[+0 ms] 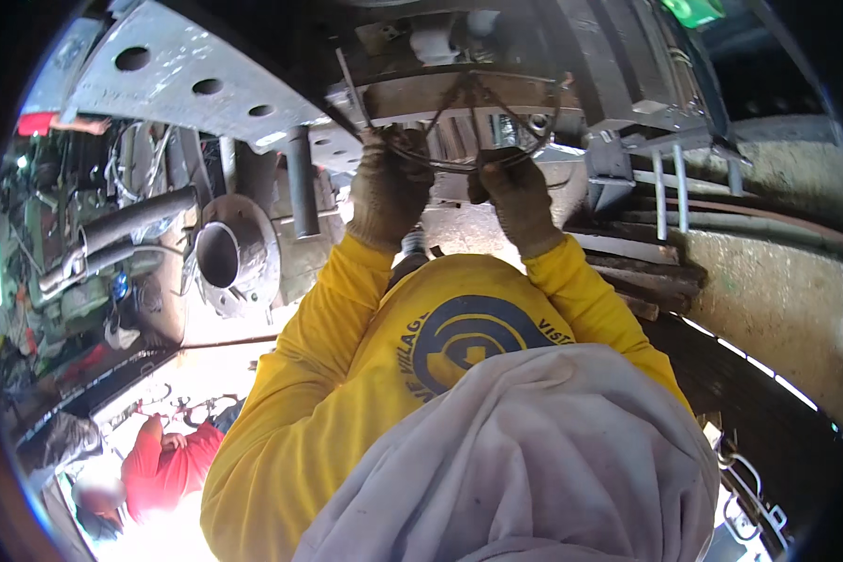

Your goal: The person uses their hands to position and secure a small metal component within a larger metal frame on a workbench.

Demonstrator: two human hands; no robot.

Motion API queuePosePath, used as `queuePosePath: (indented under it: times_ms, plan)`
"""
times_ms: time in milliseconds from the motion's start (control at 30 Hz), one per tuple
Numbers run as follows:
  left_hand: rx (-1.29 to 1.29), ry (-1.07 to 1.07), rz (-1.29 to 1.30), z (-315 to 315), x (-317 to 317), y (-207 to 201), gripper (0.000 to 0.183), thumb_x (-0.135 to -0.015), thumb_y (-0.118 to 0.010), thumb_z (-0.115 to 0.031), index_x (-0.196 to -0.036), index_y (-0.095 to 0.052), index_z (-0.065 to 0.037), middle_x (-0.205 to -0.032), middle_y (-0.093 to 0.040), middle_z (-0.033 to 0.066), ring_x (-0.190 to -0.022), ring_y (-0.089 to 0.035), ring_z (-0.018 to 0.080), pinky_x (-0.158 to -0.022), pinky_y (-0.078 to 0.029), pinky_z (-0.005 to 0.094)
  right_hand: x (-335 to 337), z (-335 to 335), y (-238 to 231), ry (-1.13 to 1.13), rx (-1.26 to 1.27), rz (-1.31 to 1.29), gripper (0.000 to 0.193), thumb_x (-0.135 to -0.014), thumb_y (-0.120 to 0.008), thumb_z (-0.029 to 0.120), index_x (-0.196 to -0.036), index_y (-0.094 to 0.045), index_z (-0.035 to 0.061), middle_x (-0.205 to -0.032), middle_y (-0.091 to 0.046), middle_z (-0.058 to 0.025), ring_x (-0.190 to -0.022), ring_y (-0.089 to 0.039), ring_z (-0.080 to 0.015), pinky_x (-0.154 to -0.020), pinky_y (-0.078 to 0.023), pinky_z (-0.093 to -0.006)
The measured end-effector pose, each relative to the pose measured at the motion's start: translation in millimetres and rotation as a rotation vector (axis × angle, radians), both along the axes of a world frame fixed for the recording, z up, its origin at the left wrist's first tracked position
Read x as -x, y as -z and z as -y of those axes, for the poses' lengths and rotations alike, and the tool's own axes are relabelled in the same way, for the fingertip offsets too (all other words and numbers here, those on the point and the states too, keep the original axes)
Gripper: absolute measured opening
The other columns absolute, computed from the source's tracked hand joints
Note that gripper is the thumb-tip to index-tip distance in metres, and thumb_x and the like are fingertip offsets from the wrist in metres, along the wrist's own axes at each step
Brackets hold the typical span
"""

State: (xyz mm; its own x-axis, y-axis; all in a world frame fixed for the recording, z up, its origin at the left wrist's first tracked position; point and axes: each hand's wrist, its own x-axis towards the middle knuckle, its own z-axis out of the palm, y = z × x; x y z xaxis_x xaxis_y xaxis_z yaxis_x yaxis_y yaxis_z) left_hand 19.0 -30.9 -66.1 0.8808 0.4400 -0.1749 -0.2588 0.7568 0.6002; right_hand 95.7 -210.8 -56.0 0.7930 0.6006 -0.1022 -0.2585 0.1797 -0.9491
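Observation:
My left hand (389, 187), in a dirty work glove, is closed on one side of a loop of thin dark wire or cable (454, 168). The gloved right hand (517, 195) pinches the same loop a little to the right. The loop curves up on the right beside a brown crossbar (468, 96). A thin pale rod (350, 86) rises just above the left glove; whether the fingers hold it is hidden. Both arms, in yellow sleeves, are raised among metal parts of what looks like a vehicle underside.
A grey beam with round holes (187, 80) slants across the upper left. Below it are a pipe flange (223, 258) and a hanging post (303, 183). Stacked bars (642, 262) lie at right. A person in red (170, 468) is at lower left; another's red sleeve (36, 124) shows higher up.

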Motion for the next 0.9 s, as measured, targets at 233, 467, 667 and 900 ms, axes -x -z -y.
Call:
queuePosePath:
  times_ms: [233, 467, 667, 900]
  plan:
    - [0.301, 0.123, 0.033, -1.2, 11.2, -25.3, 0.028, -0.099, -0.054, -0.039, -0.103, -0.06, -0.012, -0.089, -0.059, -0.0004, -0.066, -0.05, 0.0087, -0.059, -0.044, 0.0221, 0.3, 4.6, -12.0, 0.007, 0.126, 0.059, 0.021, -0.094, -0.064, 0.017, -0.108, -0.062, 0.0016, -0.088, -0.068, -0.0071, -0.076, -0.064, -0.0133, -0.07, -0.054, -0.0288]
    - [-0.353, 0.137, -0.336, 7.4, 38.7, -53.7, 0.046, -0.1, -0.051, -0.042, -0.108, -0.063, 0.002, -0.086, -0.068, 0.0102, -0.059, -0.062, 0.0164, -0.055, -0.055, 0.0306, 15.2, 14.2, -33.7, 0.106, 0.042, -0.12, 0.032, -0.094, -0.062, 0.012, -0.123, -0.054, 0.001, -0.087, -0.065, -0.0064, -0.072, -0.062, -0.0136, -0.066, -0.053, -0.028]
    - [-0.375, 0.21, -0.129, 22.4, 49.0, -79.8, 0.036, -0.1, -0.055, -0.031, -0.111, -0.063, 0.001, -0.09, -0.07, 0.0129, -0.068, -0.068, 0.0201, -0.061, -0.059, 0.0351, 25.8, 29.4, -31.9, 0.289, 0.02, 0.119, 0.062, -0.092, -0.063, 0.007, -0.143, -0.029, 0.0028, -0.095, -0.062, -0.0079, -0.082, -0.061, -0.0151, -0.069, -0.053, -0.0286]
    - [-0.456, 0.282, -0.011, 24.0, 56.5, -80.3, 0.033, -0.101, -0.053, -0.027, -0.114, -0.062, 0.002, -0.094, -0.07, 0.0143, -0.074, -0.07, 0.0214, -0.064, -0.059, 0.0367, 37.7, 59.6, -47.1, 0.226, 0.395, 0.946, 0.044, -0.082, -0.076, 0.016, -0.122, -0.059, 0.0053, -0.09, -0.064, -0.0127, -0.081, -0.066, -0.0229, -0.07, -0.054, -0.0338]
